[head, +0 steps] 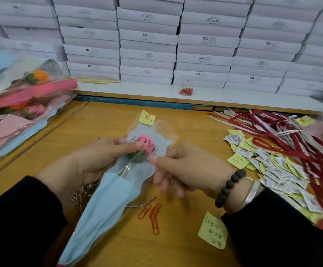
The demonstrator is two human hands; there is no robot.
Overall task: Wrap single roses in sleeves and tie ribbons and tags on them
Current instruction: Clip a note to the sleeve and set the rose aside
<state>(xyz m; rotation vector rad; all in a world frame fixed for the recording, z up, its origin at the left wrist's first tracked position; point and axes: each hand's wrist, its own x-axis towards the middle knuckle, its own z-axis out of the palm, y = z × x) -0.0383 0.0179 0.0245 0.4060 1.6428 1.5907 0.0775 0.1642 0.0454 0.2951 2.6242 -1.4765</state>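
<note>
A pink rose (145, 140) with a green calyx sits inside a clear sleeve with a light-blue lower part (106, 207) and "LOVE" printed on it. A yellow tag (147, 118) is clipped to the sleeve's top edge with a red paper clip. My left hand (97, 157) grips the sleeve from the left at the calyx, thumb on the front. My right hand (183, 168) pinches the sleeve's right edge beside the rose. A silver twist tie (83, 191) pokes out under my left hand.
Wrapped roses and pink and blue sleeves (22, 105) lie piled at the left. Red ribbons (291, 139) and several yellow and white tags (268, 164) cover the right. Red paper clips (153, 216) and a yellow note (213, 231) lie near me. Stacked white boxes (156, 45) wall the back.
</note>
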